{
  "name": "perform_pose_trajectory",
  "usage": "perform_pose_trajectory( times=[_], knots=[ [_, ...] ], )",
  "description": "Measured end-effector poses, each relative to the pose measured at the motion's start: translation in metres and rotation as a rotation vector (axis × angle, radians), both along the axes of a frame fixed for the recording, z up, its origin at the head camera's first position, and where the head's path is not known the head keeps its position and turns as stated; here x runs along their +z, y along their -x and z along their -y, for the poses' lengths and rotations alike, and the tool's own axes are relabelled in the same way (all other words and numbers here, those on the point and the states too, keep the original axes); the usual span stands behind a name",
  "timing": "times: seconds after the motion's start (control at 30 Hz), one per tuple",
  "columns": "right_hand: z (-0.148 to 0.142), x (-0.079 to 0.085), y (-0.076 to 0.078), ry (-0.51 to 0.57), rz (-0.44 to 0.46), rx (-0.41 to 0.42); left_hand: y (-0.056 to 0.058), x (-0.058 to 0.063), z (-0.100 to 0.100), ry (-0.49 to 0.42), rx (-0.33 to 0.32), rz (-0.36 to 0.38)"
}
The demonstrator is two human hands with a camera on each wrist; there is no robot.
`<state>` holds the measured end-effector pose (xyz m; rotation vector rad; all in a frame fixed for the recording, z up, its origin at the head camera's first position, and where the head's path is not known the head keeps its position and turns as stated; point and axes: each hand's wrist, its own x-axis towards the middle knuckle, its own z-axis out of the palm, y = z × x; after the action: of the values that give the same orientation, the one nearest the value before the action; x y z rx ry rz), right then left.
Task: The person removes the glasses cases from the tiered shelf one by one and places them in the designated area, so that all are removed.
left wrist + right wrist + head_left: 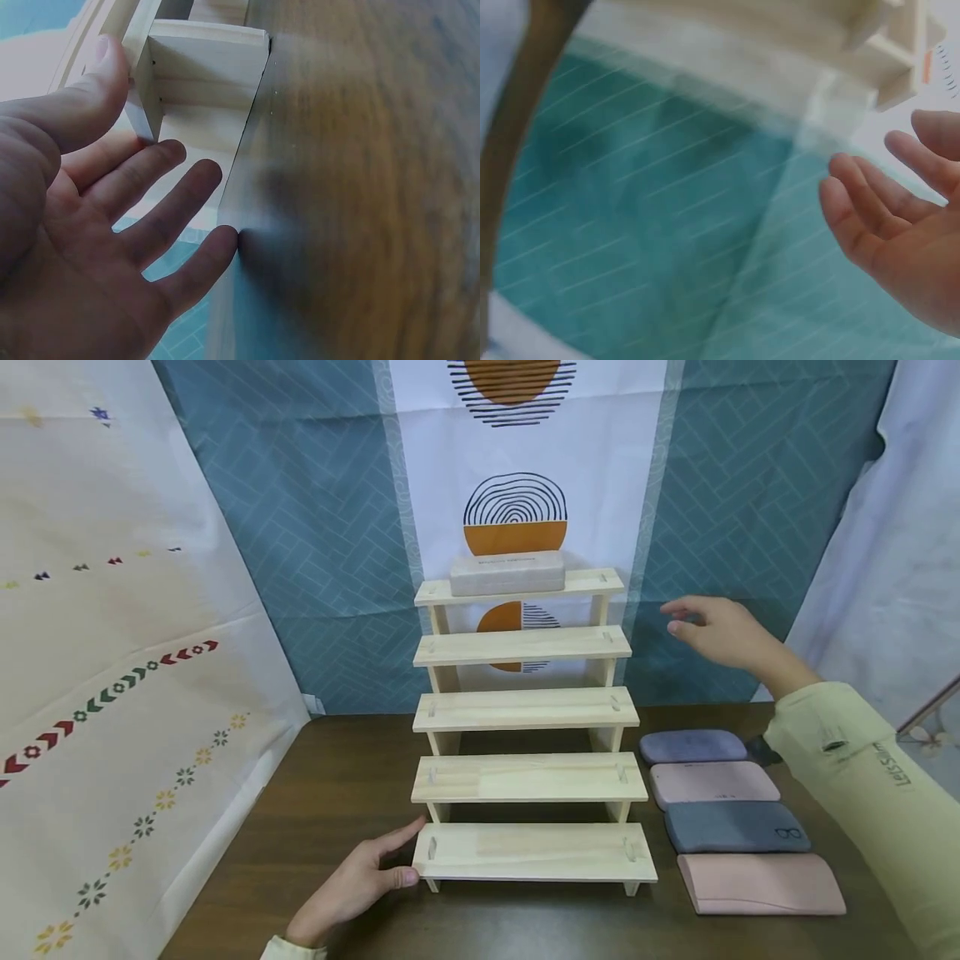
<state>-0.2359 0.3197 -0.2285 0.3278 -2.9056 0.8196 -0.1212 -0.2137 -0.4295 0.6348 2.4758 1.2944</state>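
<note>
A tiered wooden shelf (525, 707) with several pale steps stands on the table against the curtain. On its top step lies a light grey oblong case (507, 575) with faint lettering. My left hand (360, 877) is at the left end of the lowest step, its thumb right at the front corner. In the left wrist view, the fingers of that hand (112, 195) are extended beside the wooden side piece. To the right of the upper steps, my right hand (718, 631) is raised in the air, holding nothing, fingers loosely bent.
Right of the shelf, glasses cases lie in a column: a purple case (693, 746), a pale pink one (715, 782), a blue-grey case (737, 827) with a glasses drawing, and a pink case (762, 884) in front. White cloth (120, 635) hangs on the left.
</note>
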Motion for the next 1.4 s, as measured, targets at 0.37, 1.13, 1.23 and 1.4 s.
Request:
perform_pose_trajectory(
  times=[0.37, 1.13, 1.23, 1.4],
  knots=[
    [0.075, 0.048, 0.033, 0.181, -0.064, -0.050, 0.002, -0.005, -0.001, -0.013, -0.057, -0.003],
    [0.132, 0.067, 0.095, -0.004, 0.129, 0.061, -0.004, 0.000, -0.003, -0.002, -0.012, -0.028],
    [0.133, 0.067, 0.095, -0.011, 0.121, 0.074, -0.004, 0.002, -0.003, -0.022, -0.004, -0.015],
    [0.134, 0.064, 0.095, 0.071, 0.109, 0.047, -0.002, 0.003, -0.002, -0.043, -0.005, 0.002]
  ],
)
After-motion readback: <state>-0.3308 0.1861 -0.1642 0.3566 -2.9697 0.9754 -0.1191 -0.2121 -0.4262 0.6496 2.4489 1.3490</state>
